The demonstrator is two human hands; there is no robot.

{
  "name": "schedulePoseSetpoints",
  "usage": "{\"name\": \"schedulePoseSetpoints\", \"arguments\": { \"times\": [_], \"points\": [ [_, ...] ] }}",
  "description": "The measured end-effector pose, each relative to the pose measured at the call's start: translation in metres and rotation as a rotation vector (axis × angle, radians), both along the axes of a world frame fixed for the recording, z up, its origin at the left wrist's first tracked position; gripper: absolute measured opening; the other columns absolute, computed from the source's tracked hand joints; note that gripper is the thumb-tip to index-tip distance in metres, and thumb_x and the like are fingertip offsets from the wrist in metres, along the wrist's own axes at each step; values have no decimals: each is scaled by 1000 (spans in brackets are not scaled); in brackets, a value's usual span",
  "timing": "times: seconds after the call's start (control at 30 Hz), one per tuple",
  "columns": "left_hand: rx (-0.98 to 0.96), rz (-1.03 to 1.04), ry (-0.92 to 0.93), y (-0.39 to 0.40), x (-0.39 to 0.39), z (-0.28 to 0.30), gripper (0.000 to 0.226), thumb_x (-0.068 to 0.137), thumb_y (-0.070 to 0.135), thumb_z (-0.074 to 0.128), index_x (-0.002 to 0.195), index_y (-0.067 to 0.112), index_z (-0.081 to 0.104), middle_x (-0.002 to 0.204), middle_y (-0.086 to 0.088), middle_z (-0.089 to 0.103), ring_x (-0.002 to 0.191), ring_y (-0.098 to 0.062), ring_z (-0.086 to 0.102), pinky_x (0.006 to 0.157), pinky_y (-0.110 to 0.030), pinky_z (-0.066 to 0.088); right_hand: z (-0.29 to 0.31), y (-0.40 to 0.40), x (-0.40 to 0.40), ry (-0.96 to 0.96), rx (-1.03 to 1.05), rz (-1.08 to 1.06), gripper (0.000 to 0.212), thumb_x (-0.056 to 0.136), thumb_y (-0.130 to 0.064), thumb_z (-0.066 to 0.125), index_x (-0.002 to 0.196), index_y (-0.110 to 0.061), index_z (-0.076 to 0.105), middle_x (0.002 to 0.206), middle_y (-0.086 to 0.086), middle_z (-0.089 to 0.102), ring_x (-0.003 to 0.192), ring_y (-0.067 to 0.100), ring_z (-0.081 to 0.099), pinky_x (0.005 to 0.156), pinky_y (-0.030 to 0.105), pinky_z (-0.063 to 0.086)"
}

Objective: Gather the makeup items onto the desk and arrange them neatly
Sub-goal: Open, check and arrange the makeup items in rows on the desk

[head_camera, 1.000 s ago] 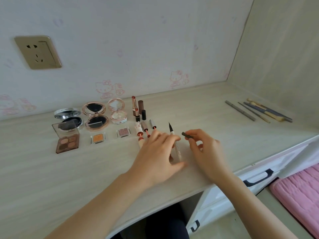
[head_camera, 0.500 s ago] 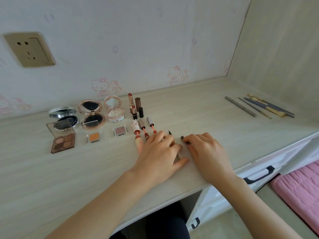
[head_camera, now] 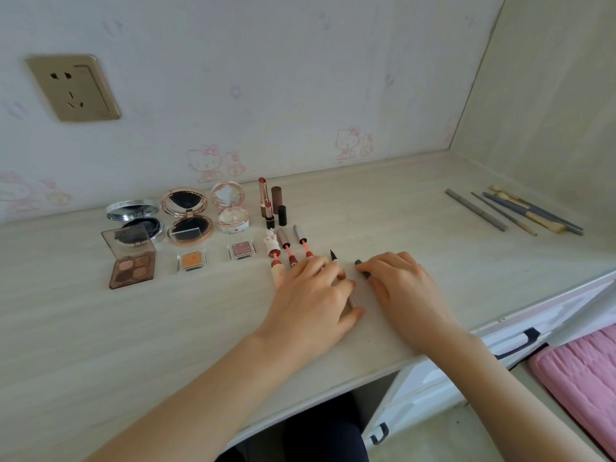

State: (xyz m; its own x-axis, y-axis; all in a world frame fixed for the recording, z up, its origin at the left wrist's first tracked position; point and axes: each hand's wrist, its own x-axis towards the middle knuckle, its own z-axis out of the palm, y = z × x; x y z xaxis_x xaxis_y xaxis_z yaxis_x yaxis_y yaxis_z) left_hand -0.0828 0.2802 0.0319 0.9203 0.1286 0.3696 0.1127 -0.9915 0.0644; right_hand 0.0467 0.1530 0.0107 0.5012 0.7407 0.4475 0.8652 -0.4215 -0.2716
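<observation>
Eyeliner pen (head_camera: pixel 333 255): lies on the worktop (head_camera: pixel 400 208), black tip pointing toward the wall; only the tip and a short stretch of barrel show past the left hand.
Left hand (head_camera: pixel 315 295): palm down over the eyeliner pen, fingers (head_camera: pixel 340 273) together and curled lightly on its barrel.
Right hand (head_camera: pixel 405 288): just right of the eyeliner pen, palm down on the worktop, fingers pressed on a dark cap (head_camera: pixel 362 269).
Lip glosses (head_camera: pixel 287 250): three in a row just left of the eyeliner pen, wands pulled out.
Lipsticks (head_camera: pixel 271 203): standing behind the lip glosses, farther from the eyeliner pen.
Compacts (head_camera: pixel 186 215): open, well left of the eyeliner pen, with eyeshadow pans (head_camera: pixel 191 260) in front of them.
Brushes and pencils (head_camera: pixel 513 211): well right of the eyeliner pen, near the side wall.
</observation>
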Motion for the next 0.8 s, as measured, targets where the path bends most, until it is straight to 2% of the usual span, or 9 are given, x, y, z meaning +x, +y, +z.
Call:
{"name": "schedulePoseSetpoints", "arguments": {
  "times": [0.37,0.43,0.57,0.7,0.8],
  "points": [
    [-1,175,63,11,30,12,23,64,33,77,77,14,73,75,-1,65,82,-27,60,71,-35,49,8,48,33,128,-28,76,25,89,-9,55,108,-19,69,104,1,66,96,25,55,79,38,48],
    [-3,196,50,14,31,12,23,68,33,74,81,13,73,79,-2,67,87,-27,60,75,-35,48,8,53,35,140,-16,100,24,88,-9,57,107,-19,69,103,1,67,95,24,56,80,36,48],
    [-19,205,68,17,31,15,30,85,34,59,103,13,69,102,-3,66,109,-25,50,91,-35,38,6,60,35,175,32,130,21,87,-7,59,102,-17,71,96,0,68,92,22,56,79,31,47],
    [-27,222,63,20,30,15,28,85,36,59,100,14,69,102,-1,67,109,-24,50,91,-34,39,7,63,33,187,53,153,19,88,-8,59,101,-16,70,92,-2,69,91,21,56,78,31,47],
    [-32,228,82,22,30,14,31,86,39,57,105,17,68,106,1,66,110,-23,49,92,-34,40,6,62,32,199,49,168,19,88,-8,58,100,-16,70,93,-3,70,93,19,55,79,24,43]
  ]
}}
